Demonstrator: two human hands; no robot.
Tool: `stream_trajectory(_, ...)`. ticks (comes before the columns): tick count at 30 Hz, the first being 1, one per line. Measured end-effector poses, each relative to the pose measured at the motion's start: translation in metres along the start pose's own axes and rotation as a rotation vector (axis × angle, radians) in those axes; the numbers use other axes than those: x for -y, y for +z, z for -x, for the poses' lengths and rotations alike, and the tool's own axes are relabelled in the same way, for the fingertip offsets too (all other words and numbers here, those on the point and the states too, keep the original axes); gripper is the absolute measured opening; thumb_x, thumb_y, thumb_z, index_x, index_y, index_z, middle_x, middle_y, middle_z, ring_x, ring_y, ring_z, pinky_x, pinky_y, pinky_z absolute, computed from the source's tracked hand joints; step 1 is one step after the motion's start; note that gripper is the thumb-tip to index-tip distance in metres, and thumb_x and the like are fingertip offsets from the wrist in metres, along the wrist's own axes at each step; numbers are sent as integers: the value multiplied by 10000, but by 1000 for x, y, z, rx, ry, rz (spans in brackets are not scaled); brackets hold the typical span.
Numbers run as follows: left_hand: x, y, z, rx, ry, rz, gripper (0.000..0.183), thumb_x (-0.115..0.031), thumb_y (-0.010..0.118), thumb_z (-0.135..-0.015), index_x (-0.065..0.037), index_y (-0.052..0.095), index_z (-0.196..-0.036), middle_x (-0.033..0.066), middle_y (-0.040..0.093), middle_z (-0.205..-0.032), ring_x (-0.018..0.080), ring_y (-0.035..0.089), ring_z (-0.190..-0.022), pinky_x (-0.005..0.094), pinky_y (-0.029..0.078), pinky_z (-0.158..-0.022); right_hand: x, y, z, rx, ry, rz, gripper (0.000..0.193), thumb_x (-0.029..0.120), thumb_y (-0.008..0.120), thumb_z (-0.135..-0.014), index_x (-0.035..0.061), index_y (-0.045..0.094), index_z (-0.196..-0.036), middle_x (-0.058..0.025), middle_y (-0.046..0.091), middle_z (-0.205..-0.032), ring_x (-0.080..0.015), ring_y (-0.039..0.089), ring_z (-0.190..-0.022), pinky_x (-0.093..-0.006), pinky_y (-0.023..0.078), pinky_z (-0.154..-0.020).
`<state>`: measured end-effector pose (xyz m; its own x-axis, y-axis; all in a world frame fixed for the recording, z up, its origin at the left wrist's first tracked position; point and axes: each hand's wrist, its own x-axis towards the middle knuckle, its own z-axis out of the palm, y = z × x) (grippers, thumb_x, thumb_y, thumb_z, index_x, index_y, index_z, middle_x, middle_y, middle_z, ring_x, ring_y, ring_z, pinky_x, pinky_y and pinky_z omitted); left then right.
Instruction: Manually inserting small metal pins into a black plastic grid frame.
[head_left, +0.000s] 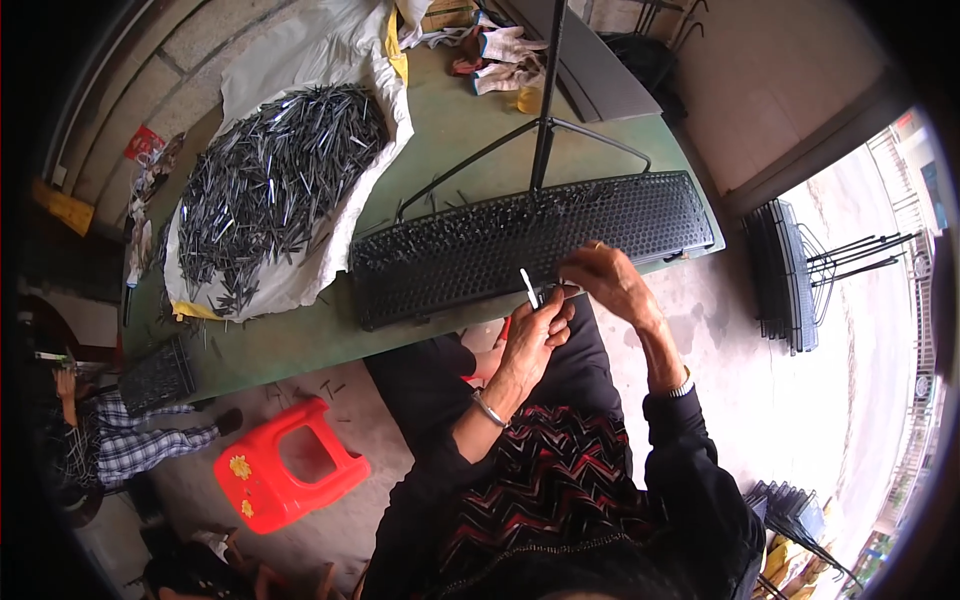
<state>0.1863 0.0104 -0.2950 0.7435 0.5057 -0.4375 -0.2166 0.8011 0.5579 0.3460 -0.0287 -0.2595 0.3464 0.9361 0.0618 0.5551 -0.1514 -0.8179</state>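
My left hand [537, 335] is closed around a small bunch of thin strips [529, 290]; one catches the light and looks white, while the others are dark. Close beside it, my right hand [612, 284] has its thumb and fingers pinched together near the strips' ends, and what lies between them is too small to make out. Just beyond both hands, a long black panel full of small holes [450, 262] lies along the table's near edge. Short pieces stick up from part of its far side.
An open white sack [400, 130] heaped with dark strips [285, 185] covers the green table's [445, 125] left side. A black metal stand [545, 130] rises behind the panel. Gloves [505, 60] lie at the back. A red stool [255, 470] and another person [130, 440] are at left; stacked black panels [785, 275] stand at right.
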Motion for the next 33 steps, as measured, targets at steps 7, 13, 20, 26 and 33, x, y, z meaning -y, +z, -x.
stream_trajectory(7, 2, 7, -2, -97, -82, 9, 212, -311, 553, -968, -100, 563, -991, 21, 551, -718, 61, 424, -581, 212, 328, -498, -12, -6, -10, -320, 99, -98, 88, 81, 607, -882, -6, 595, -875, -53, 598, -683, -122, 561, -592, -271, 442, -549)
stream_trajectory(13, 9, 3, -2, -75, -51, 18, 307, -352, 584, -948, -71, 589, -1070, 15, 549, -718, 48, 406, -572, 199, 331, -506, -20, 3, -51, -666, -239, 158, 55, 41, 589, -877, 9, 590, -922, -127, 625, -773, -219, 614, -644, -316, 462, -575)
stream_trajectory(20, 0, -4, 0, -39, -16, -18, 340, -299, 575, -957, 1, 585, -1114, -17, 462, -689, 41, 347, -576, 201, 283, -510, -27, 17, -57, -560, -166, 334, 92, 109, 635, -850, 76, 616, -934, -122, 614, -861, -336, 627, -772, -395, 499, -642)
stream_trajectory(26, 3, -1, -1, -87, 14, -6, 281, -239, 549, -970, 9, 585, -1099, 40, 560, -762, 55, 382, -598, 198, 303, -523, -27, 15, -58, -504, -203, 406, 112, 137, 665, -831, 105, 659, -938, -99, 581, -904, -298, 623, -774, -380, 508, -654)
stream_trajectory(33, 0, 1, 2, -23, 44, -5, 264, -229, 564, -962, 5, 598, -1080, 71, 612, -808, 43, 404, -612, 195, 309, -517, -9, -1, -17, -83, 31, 85, 180, 159, 684, -830, 44, 690, -969, -100, 567, -882, -233, 620, -805, -341, 494, -691)
